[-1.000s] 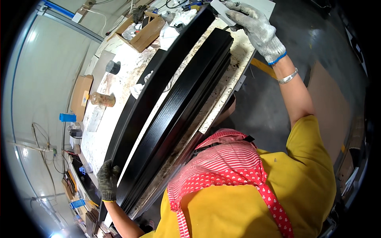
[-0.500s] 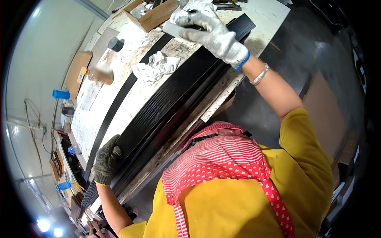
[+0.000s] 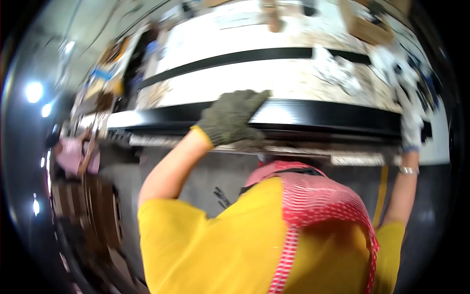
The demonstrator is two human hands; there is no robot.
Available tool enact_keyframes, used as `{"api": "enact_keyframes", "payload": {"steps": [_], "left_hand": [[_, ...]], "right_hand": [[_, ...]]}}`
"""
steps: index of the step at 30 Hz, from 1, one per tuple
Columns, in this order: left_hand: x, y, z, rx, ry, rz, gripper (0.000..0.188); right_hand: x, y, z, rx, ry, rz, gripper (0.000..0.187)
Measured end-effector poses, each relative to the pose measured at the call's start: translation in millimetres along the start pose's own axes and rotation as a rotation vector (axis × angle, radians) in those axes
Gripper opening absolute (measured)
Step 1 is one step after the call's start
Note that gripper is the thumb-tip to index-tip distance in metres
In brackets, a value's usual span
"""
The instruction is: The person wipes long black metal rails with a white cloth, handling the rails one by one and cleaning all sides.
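Dark-gloved, the left hand (image 3: 232, 117) lay spread on the near board (image 3: 333, 115); blur hid whether the right hand (image 3: 410, 113) was open.

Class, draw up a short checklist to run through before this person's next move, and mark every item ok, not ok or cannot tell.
1. Both hands gloved: ok. The left hand wears a dark green glove, the right hand a whitish one.
2. Left hand on the front black board: ok.
3. Right hand's hold secure: cannot tell. It is blurred near the board's right end.
4. Back black strip free of cloth: not ok. A crumpled white cloth overlaps it.
5. Front board's surface unmarked: cannot tell. Glare and blur hide the detail.
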State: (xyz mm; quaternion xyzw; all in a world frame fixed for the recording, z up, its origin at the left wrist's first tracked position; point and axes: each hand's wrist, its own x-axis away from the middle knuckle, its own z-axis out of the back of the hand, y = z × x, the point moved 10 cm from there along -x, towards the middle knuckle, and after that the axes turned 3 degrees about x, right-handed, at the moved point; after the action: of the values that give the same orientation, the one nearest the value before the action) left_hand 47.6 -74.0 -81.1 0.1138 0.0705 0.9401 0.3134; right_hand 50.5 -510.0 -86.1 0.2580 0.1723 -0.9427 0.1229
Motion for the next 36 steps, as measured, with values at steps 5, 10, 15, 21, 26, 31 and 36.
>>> {"api": "enact_keyframes", "payload": {"steps": [5,10,15,21,26,31,36], "left_hand": [[16,-23,-7,-0.055,0.108,0.023,0.088],[10,-12,1,0.0,0.048,0.038,0.087],[1,-18,-6,0.047,0.133,0.064,0.084],[13,-19,-2,-0.062,0.11,0.096,0.088],[-10,-28,16,0.478,-0.017,-0.052,0.073],[-71,-8,68,0.543,0.201,0.009,0.036],[-199,110,99,0.054,0.32,-0.488,0.012]], "right_hand": [[-10,7,-19,0.008,-0.012,-0.021,0.041],[4,33,3,0.057,0.041,-0.08,0.041],[20,7,58,0.401,0.239,-0.398,0.061],[91,153,110,-1.469,0.783,-0.668,0.036],[163,217,150,-0.889,0.784,-0.883,0.061],[104,175,122,0.23,0.167,-0.98,0.033],[137,343,18,-0.838,0.338,-0.822,0.055]]}}
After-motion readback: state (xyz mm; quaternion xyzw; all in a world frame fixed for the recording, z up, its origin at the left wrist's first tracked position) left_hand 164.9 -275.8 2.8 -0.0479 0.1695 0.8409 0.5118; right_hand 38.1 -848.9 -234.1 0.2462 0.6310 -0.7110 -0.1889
